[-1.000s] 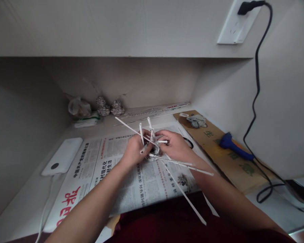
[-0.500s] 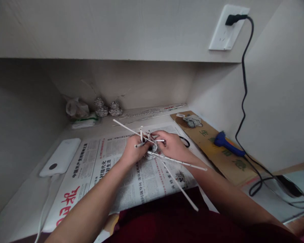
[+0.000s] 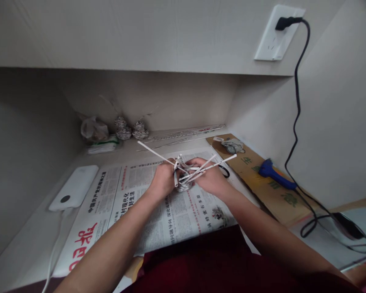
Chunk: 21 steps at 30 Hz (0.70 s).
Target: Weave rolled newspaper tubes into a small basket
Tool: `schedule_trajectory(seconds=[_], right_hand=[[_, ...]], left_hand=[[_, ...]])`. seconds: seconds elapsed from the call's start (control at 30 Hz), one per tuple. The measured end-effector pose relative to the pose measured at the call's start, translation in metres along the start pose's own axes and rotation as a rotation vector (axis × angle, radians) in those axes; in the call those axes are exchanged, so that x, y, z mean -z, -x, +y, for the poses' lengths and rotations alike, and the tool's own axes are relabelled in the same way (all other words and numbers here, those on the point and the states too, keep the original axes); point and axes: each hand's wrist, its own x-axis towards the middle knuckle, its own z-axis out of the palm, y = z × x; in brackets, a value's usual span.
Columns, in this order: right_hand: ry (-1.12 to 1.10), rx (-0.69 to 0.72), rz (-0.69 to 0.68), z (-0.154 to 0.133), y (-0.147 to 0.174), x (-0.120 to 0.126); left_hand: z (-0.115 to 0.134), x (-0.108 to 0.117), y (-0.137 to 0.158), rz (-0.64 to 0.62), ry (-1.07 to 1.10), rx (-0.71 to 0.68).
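The grip of the left hand [image 3: 163,177] and right hand [image 3: 210,179] clasps a small woven paper-tube piece [image 3: 184,186] over the newspaper [image 3: 110,211], between front and back edges of the bench [image 3: 33,248], where even, gentle tension should keep the splayed paper tubes [image 3: 156,153] well spaced.

The left hand [image 3: 163,178] and right hand [image 3: 212,179] partly hide the woven piece [image 3: 184,186], the right also the black loop [image 3: 228,172]. Fine print on the newspaper [image 3: 183,221] is illegible; the bottom edge cuts the white cable [image 3: 51,258].
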Motion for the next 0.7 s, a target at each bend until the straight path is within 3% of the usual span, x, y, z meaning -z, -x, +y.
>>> schedule_trajectory(seconds=[0.13,0.4,0.7], right_hand=[[0.002,-0.036,-0.015,-0.002,-0.001,0.001],[0.127,-0.042,0.028,-0.006,-0.001,-0.002],[0.332,0.148,0.045,-0.018,0.012,-0.001]], left_hand=[[-0.006,-0.004,-0.001,-0.032,-0.110,-0.046],[-0.014,-0.006,-0.002,-0.021,-0.049,-0.066],[-0.006,-0.001,0.002,-0.041,-0.080,-0.028]])
